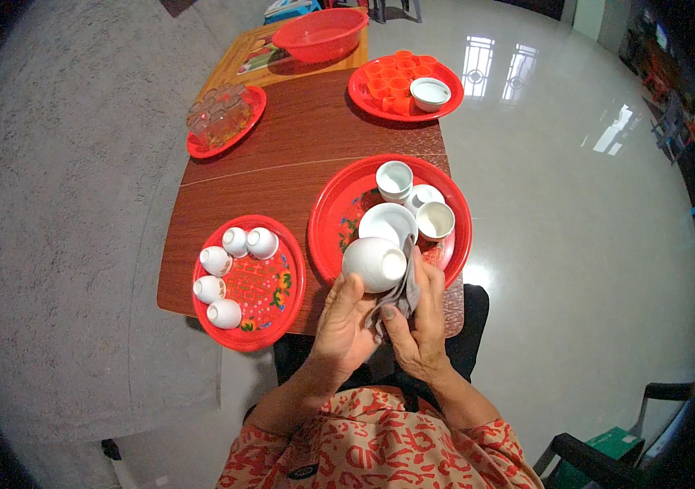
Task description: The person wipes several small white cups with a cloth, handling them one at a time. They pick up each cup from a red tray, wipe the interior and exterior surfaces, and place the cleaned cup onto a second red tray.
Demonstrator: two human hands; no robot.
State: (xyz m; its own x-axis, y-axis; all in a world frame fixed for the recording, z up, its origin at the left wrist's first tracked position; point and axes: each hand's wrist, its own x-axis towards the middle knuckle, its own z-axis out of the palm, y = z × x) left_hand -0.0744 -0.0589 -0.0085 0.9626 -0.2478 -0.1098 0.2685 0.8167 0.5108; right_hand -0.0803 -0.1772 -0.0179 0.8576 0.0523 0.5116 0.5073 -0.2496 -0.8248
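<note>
Tilted with its foot toward me, a white bowl (pixel 370 262) is held in my left hand (pixel 344 324), the fingers curled around its near side. In my right hand (pixel 421 319) is a grey cloth (pixel 399 300), pressed against the bowl's right side. Both hands are over the near edge of a large red tray (pixel 322 244). On that tray stand another white bowl (pixel 388 222), a stack of white cups (pixel 394 179), a cup lying on its side (pixel 424 196) and an upright cup (pixel 435 220). To the left, a smaller red tray (pixel 258 285) carries several upside-down white cups (pixel 223 313).
The brown wooden table (pixel 282 175) also bears a red plate of glass cups (pixel 221 118) at the far left and a red tray of orange cups (pixel 400 81) with white bowls. Behind is a red basin (pixel 321 37). A dark-armed chair (pixel 600 460) stands at lower right.
</note>
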